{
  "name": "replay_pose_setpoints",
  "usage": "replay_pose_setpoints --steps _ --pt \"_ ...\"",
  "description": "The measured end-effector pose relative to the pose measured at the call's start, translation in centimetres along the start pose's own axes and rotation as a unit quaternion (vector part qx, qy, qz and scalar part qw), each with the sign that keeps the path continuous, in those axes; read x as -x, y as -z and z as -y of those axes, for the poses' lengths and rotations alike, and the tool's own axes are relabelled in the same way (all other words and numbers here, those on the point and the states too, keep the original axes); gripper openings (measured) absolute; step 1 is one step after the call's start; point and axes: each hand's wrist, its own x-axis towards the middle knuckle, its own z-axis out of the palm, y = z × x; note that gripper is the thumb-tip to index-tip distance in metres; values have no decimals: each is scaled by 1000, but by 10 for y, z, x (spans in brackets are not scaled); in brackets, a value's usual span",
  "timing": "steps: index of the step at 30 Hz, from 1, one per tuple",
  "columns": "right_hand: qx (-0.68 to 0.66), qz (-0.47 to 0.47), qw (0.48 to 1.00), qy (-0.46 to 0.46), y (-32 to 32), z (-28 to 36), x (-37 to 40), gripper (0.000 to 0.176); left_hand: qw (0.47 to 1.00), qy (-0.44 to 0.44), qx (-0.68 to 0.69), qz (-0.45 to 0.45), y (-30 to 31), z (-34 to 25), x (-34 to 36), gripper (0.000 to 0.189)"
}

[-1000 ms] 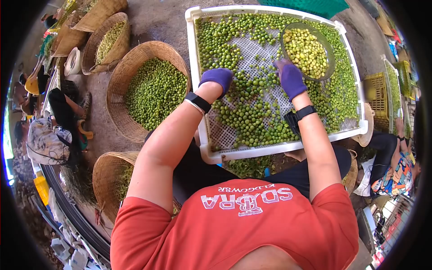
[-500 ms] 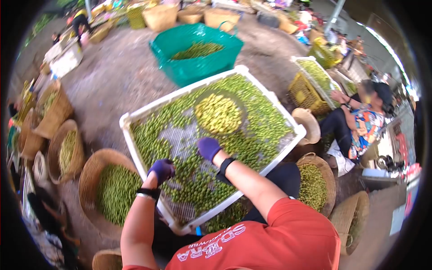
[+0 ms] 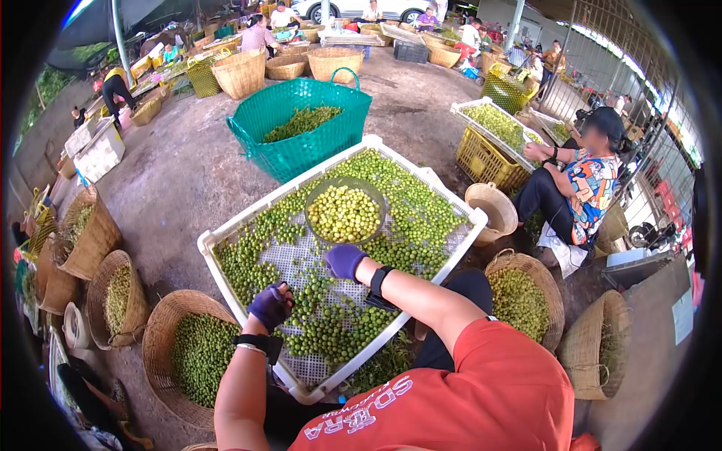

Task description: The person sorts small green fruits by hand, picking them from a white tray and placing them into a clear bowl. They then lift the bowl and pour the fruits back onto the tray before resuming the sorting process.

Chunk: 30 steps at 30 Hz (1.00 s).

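Note:
My left hand (image 3: pixel 271 307), in a purple glove, is over the left side of a white mesh tray (image 3: pixel 226 283). Its fingers are curled, and whatever they may hold is hidden. Near the tray's middle, my right hand (image 3: pixel 346 262), gloved the same way, is bent with closed fingers low over the fruit; its fingertips cannot be seen. Small round green fruits (image 3: pixel 350 323) are spread across the tray, with patches of bare mesh between them. Just beyond my right hand, a clear round bowl (image 3: pixel 382 197) full of paler yellow-green fruits rests on the tray.
A green woven tub (image 3: pixel 301 154) with leafy produce stands beyond the tray. A wicker basket (image 3: pixel 162 353) of green fruits is at left, another basket (image 3: pixel 553 301) at right. A seated person (image 3: pixel 590 184) works beside a yellow crate (image 3: pixel 489 161). More baskets and people fill the background.
The view has tilted up, showing more people and a white car behind. Both hands remain over the tray, the left by its left side, the right near the bowl.

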Motion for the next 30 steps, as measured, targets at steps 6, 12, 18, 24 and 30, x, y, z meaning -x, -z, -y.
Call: replay_pose_setpoints --steps 6,12,18,24,30 --pt "10 18 1000 -11 10 1 24 22 983 179 14 -40 -49 -8 3 15" --pt "-76 -269 954 -107 77 -24 14 39 985 168 -41 -11 -69 -14 11 16" --pt "184 94 971 118 48 -1 107 32 991 126 -6 -40 -54 -22 23 23" --pt "380 139 910 89 -22 -8 208 18 985 76 -139 -72 -50 -27 32 17" --pt "344 214 902 148 -18 2 195 24 984 125 -64 -113 -64 -41 38 25"
